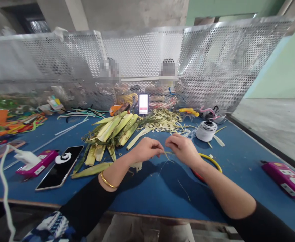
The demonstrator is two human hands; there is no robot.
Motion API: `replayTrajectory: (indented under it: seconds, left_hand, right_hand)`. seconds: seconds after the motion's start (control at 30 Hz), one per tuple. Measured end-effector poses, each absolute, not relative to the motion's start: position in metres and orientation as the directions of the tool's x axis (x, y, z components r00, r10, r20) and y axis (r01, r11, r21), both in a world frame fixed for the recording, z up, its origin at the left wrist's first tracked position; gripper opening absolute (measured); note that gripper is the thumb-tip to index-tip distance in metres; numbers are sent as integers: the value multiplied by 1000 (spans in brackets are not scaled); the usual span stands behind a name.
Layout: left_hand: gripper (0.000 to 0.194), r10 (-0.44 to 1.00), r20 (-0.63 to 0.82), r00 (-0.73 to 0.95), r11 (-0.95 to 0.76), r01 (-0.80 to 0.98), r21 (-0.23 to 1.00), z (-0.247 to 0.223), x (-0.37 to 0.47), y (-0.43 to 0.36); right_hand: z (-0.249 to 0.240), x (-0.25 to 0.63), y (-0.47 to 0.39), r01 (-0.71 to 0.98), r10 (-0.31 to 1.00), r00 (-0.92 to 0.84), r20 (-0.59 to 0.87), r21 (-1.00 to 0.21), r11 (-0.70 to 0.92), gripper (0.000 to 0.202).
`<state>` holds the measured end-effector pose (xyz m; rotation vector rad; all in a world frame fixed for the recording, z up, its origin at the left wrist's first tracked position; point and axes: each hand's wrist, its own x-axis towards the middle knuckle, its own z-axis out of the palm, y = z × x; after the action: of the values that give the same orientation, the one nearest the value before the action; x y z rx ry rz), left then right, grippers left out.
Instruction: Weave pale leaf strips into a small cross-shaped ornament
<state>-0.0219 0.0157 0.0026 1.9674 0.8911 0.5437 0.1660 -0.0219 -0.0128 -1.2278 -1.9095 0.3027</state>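
Observation:
My left hand (147, 148), a gold bangle at its wrist, is closed in a pinch over the middle of the blue table (147, 195). A thin pale fibre strand (166, 156) hangs at its fingertips. Just to the right, my right hand (180, 145) has its fingers pressed together; what they hold, if anything, is too small to name. Beneath my right wrist lies a yellow and red ring (214, 162), partly hidden. Behind my left hand is a pile of green-yellow husks (117, 129), with shredded strips (165, 120) beyond.
A white thread spool (206, 131) stands at the right. Purple power strips (38, 163) and a black phone (59, 168) lie at the left, another purple strip (286, 178) at far right. A perforated metal screen (142, 47) crosses the back, with people behind it.

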Motion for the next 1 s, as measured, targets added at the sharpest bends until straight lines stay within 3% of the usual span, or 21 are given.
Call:
replayTrajectory:
  seconds: [0.1,0.17,0.3,0.43,0.6,0.73,0.8,0.87,1.0]
  left_hand:
    - [18,766,-22,643,-162,225,961,7,-22,13]
    - [20,798,-16,602,-94,150,984,7,-21,13]
    - [15,888,56,456,-116,106,988,0,-15,15]
    - [12,929,177,324,-271,273,923,-8,-12,15]
    - [14,907,296,300,-413,490,768,-11,-12,11]
    - [16,891,302,339,-448,546,708,-10,-12,11]
    - [14,908,252,336,-400,511,761,-11,-12,13]
    - [12,934,162,318,-288,407,867,-12,-11,14]
    - [14,940,-82,331,44,121,992,-12,-11,16]
  right_hand:
    - [-12,172,-12,342,951,-164,264,-889,305,18]
    - [-14,170,-10,103,983,-156,93,-989,109,23]
    - [-22,155,-15,-206,984,-127,-122,-968,-146,31]
    - [-30,140,-23,-311,981,-106,-164,-931,-189,31]
    - [-33,133,-28,-231,997,-9,-80,-970,-80,26]
    - [-31,137,-28,170,983,53,177,-971,166,18]
    - [-29,141,-27,403,938,22,345,-862,307,17]
    - [-27,145,-27,532,882,-17,472,-742,407,17]
    - [-24,148,-27,510,833,-23,553,-710,486,18]
